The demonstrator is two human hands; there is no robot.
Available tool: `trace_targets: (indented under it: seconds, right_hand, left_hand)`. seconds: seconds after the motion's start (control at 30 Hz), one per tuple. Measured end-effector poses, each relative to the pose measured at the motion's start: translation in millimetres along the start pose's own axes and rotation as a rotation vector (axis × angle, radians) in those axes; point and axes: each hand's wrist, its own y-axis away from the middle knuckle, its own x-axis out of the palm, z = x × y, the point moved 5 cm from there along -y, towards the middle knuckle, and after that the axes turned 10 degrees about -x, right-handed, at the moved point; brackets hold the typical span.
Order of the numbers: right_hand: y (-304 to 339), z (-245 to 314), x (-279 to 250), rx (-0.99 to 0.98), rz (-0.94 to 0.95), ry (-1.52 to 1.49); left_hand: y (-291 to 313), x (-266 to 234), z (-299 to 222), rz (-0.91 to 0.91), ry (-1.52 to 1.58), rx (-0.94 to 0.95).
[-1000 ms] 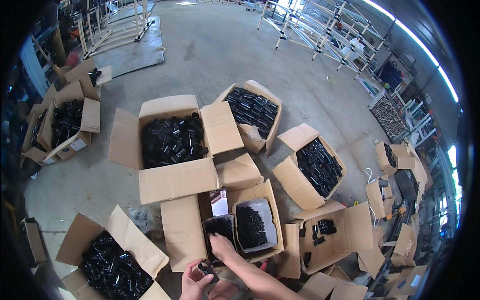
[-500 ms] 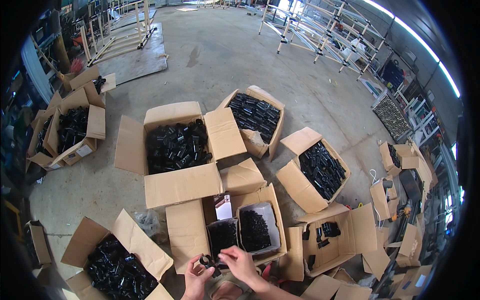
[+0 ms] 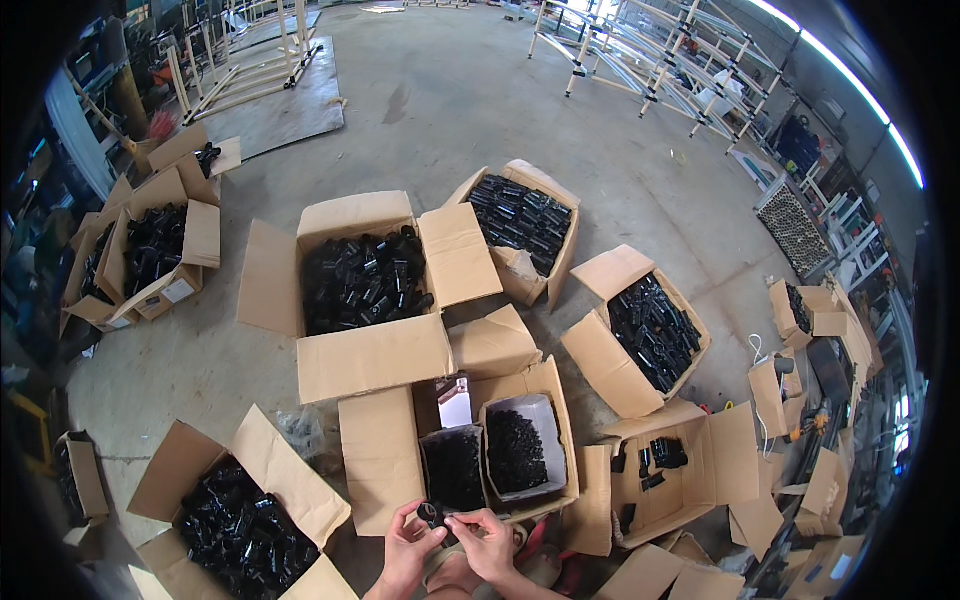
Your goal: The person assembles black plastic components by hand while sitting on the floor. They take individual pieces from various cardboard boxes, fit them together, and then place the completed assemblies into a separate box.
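Note:
At the lower middle, my left hand point(image 3: 408, 545) is closed round a black ring-shaped pipe fitting point(image 3: 431, 514), its opening showing. My right hand point(image 3: 487, 546) touches the side of that fitting with thumb and fingers pinched together. Whatever small thing is between those fingertips is too small to make out. Just beyond my hands stands an open cardboard box point(image 3: 375, 465) with two lined bins inside: the left bin of small black parts point(image 3: 455, 470) and the right bin of small black parts point(image 3: 517, 450).
Open cartons of black fittings stand around: a large one point(image 3: 375, 360), one behind it point(image 3: 550, 205), one at right point(image 3: 590, 358), one at lower left point(image 3: 180, 465). A carton at lower right point(image 3: 680, 505) holds a few. Tube racks point(image 3: 650, 75) stand far off on the concrete floor point(image 3: 430, 120).
My right hand has moved in against the black pipe fitting, and both hands are now close together. The fitting has turned in my left hand. The whole view has shifted slightly.

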Motion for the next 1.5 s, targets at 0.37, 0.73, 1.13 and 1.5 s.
trace_targets:
  seconds: [0.37, 0.73, 1.13, 1.5]
  right_hand:
    - [9, -25, -3, 0.302, 0.216, -0.141]
    - [-7, -14, 8, 0.521, 0.345, -0.367]
    - [-54, -34, 5, 0.558, 0.476, -0.293]
    - [-105, -62, 56, -0.235, 0.645, 1.014]
  left_hand:
    - [16, 33, -32, -0.183, -1.090, 0.539]
    - [4, -9, -3, 0.198, -0.442, -0.224]
    - [10, -26, -2, 0.022, -0.049, -0.270]
    - [0, -37, -1, -0.048, 0.150, -0.230]
